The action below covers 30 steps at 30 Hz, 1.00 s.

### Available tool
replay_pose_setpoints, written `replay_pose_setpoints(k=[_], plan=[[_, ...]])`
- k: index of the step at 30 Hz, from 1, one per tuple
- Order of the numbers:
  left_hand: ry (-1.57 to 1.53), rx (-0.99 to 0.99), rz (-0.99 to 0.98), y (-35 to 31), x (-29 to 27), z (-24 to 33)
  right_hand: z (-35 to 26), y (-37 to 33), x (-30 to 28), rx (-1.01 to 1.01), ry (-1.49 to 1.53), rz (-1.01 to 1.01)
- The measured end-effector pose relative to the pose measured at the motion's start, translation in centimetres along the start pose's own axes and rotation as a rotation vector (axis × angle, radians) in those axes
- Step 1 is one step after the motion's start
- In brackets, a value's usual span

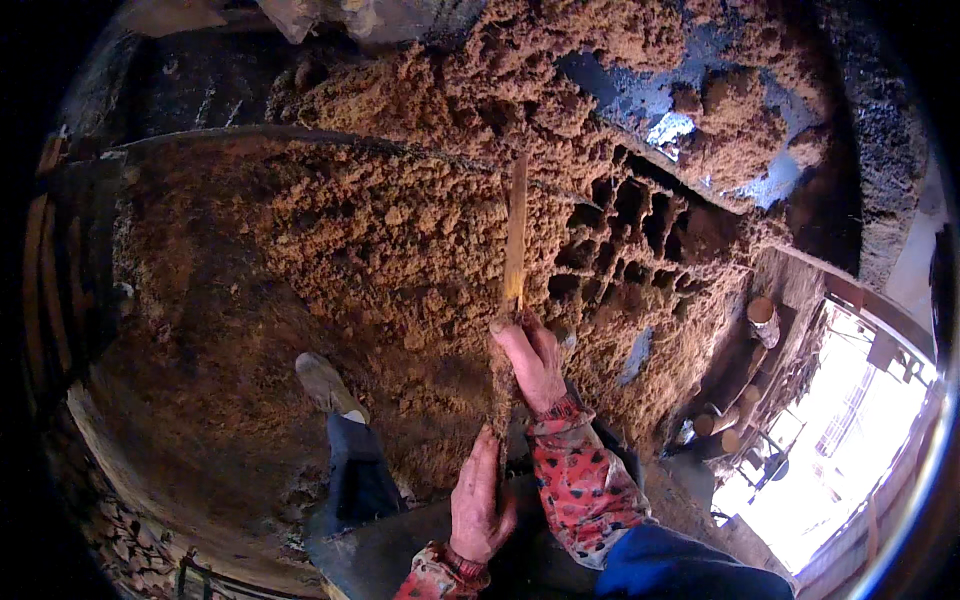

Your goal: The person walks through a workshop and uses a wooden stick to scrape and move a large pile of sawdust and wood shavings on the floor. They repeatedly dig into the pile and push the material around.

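Note:
My right hand (532,365) is closed around a long, narrow wooden stick (516,230), which points away from me over a bed of brown crumbly material (370,240). A dirty lower stretch of the stick runs back from that hand. Beside this lower end is my left hand (478,505), fingers stretched out and fingertips at or very near the stick; whether they touch it I cannot tell. Several dark holes (628,205) pit the brown material right of the stick. Both my sleeves are red with dark spots.
A shoe (322,380) and a dark trouser leg (358,465) are at the lower left, on the brown ground. Blue-grey patches (630,85) show through the heap at the far right. Cut logs (763,318) lie by a bright opening (835,430) on the right.

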<state>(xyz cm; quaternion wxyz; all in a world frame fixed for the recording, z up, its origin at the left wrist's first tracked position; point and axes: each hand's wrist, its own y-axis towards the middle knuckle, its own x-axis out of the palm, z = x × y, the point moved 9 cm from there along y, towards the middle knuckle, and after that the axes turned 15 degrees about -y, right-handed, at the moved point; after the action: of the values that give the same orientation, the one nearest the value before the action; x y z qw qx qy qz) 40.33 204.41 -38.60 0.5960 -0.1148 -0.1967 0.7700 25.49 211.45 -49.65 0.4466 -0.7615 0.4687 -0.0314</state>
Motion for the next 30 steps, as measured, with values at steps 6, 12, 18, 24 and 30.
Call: replay_pose_setpoints(k=[6,12,18,24,30], plan=[[-0.084,0.035,0.098,6.3,-1.8,1.6,-2.1,7.1,0.8,-0.115,-0.133,0.004],[-0.301,0.208,0.224,18.8,-3.4,1.0,-6.0,22.4,-0.9,-0.188,-0.297,0.124],[-0.391,0.145,0.226,19.8,-6.4,-3.4,-6.4,23.9,3.1,-0.119,-0.195,0.009],[-0.203,0.155,0.123,18.7,-2.5,-2.7,-2.8,22.3,1.1,-0.085,-0.046,-0.098],[-0.223,0.134,0.098,17.1,0.0,-1.5,-1.1,21.0,-0.4,-0.057,-0.098,-0.168]])
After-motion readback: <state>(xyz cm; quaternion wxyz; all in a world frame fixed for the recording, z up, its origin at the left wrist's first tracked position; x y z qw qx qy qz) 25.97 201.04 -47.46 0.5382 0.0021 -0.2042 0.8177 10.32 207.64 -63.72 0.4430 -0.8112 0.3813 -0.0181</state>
